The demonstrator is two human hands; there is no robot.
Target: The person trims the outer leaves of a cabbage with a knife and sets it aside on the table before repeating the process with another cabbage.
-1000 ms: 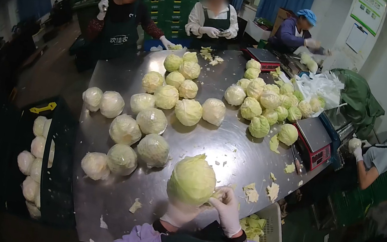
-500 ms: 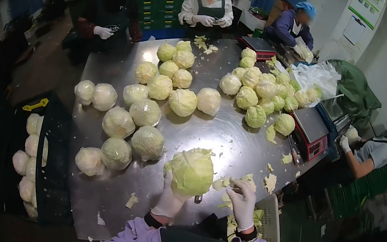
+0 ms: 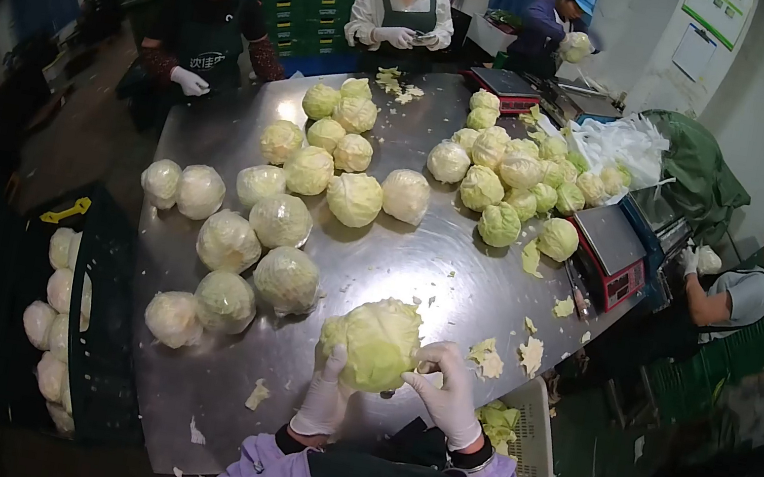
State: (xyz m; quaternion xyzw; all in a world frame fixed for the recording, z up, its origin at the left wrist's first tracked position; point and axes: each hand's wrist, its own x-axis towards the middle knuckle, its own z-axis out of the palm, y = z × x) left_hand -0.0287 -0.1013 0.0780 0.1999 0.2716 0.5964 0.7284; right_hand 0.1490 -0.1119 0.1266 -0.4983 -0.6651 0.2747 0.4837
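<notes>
A green cabbage with loose outer leaves (image 3: 371, 345) is held above the metal table (image 3: 291, 434). White-gloved, my left hand (image 3: 324, 394) supports it from the lower left, with the thumb up its side. My right hand (image 3: 448, 389), gloved too, has its fingers closed at the cabbage's right edge, where a leaf edge shows. To the left, several film-wrapped cabbages (image 3: 288, 281) stand close by. Torn leaf pieces (image 3: 487, 357) lie to the right of my right hand.
Cabbages (image 3: 521, 168) are heaped at the back right beside red scales (image 3: 612, 250). A basket with leaves (image 3: 534, 443) stands at the lower right, a dark crate of wrapped cabbages (image 3: 92, 333) at the left. Several people (image 3: 412, 19) stand around the table.
My right hand has moved left, from near the leaf scraps onto the cabbage's edge. The cabbage has turned slightly. At the back right, a person has lifted a cabbage.
</notes>
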